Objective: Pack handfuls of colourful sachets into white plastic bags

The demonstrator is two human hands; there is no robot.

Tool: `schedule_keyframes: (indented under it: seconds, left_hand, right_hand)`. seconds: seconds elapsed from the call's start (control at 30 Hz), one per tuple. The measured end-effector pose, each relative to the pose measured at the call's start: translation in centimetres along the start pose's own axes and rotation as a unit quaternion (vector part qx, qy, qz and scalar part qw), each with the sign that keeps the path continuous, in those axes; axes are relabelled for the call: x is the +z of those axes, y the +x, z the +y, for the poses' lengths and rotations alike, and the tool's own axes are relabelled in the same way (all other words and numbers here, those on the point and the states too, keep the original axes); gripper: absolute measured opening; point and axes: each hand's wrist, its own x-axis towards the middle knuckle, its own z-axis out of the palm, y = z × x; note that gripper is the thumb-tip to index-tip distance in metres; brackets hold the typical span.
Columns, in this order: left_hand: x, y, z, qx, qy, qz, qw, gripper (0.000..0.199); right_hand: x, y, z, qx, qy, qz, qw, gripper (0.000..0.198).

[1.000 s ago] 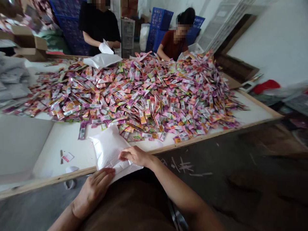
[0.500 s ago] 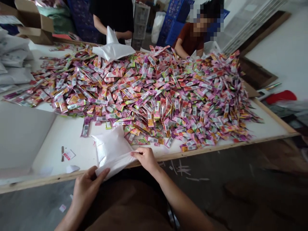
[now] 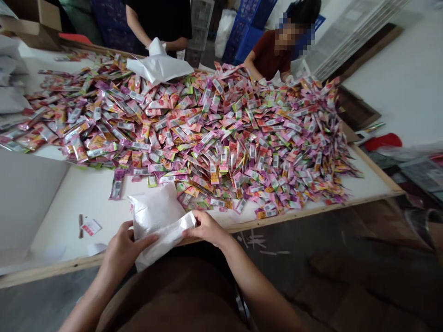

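A plump white mailer bag (image 3: 155, 210) lies at the table's front edge, its near end hanging toward my body. My left hand (image 3: 126, 246) grips the bag's left side, thumb across the top and fingers underneath. On the other side, my right hand (image 3: 206, 228) pinches the right corner of the bag's flap between thumb and fingers. Just beyond the bag begins a wide heap of small, colourful stick-shaped packets (image 3: 221, 138) in pink, purple, orange and green. What the bag contains is hidden.
Across the white wooden-edged table (image 3: 93, 184), one person handles another white bag (image 3: 159, 67); a second person (image 3: 273, 55) works at the heap's far side. A cardboard box (image 3: 34, 25) and white bags (image 3: 12, 87) sit at left. A small tag (image 3: 92, 227) lies left of my hands.
The bag's flap has been pulled out toward me and folded at the right, and my left thumb has slid further onto it. The view has shifted slightly right.
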Motion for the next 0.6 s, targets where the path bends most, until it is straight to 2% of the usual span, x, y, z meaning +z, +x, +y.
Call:
schedule_keyframes:
  seconds: [0.03,0.1,0.17,0.23,0.3,0.37,0.4,0.5,0.53,0.57,0.6]
  left_hand:
    - [-0.3,0.3,0.8,-0.026,-0.060,-0.060,0.996,0.070]
    - [-0.8,0.2,2.1,-0.071,-0.200,-0.170,0.962,0.061]
    - [-0.9,-0.2,2.9,-0.113,-0.317,-0.220,0.916,0.055]
    - [-0.5,-0.7,3.2,-0.133,-0.381,-0.201,0.892,0.050]
    - [0.2,-1.1,2.9,-0.123,-0.425,-0.161,0.882,0.046]
    - [0.7,-1.3,2.3,-0.103,-0.450,-0.139,0.876,0.046]
    - [0.8,-1.4,2.1,-0.096,-0.454,-0.139,0.875,0.046]
    - [0.3,-2.0,1.8,-0.098,-0.440,-0.139,0.882,0.047]
    - [0.1,-2.2,1.9,-0.098,-0.432,-0.138,0.886,0.046]
    - [-0.2,-2.5,2.1,-0.097,-0.425,-0.137,0.890,0.046]
    - [-0.4,-2.8,2.3,-0.093,-0.420,-0.139,0.892,0.045]
  right_hand:
    - [0.0,-0.3,-0.4,0.002,0.017,-0.012,1.000,0.038]
    - [0.1,-0.9,-1.2,-0.003,0.028,-0.003,1.000,0.039]
    - [0.5,-1.6,-2.0,-0.016,0.035,0.022,0.999,0.037]
    - [1.1,-2.2,-2.4,-0.027,0.048,0.055,0.997,0.032]
    - [1.7,-2.8,-2.3,-0.021,0.088,0.089,0.992,0.029]
    - [1.8,-3.3,-1.6,-0.003,0.150,0.116,0.982,0.033]
    - [1.6,-3.6,-1.3,0.003,0.177,0.147,0.973,0.041]
    - [0.0,-4.3,-0.8,-0.011,0.207,0.300,0.931,0.064]
    - [-0.5,-4.4,-1.0,-0.020,0.208,0.325,0.922,0.067]
    - [-0.9,-4.5,-1.4,-0.026,0.208,0.316,0.925,0.068]
    - [-1.0,-4.4,-2.0,-0.024,0.211,0.270,0.939,0.068]
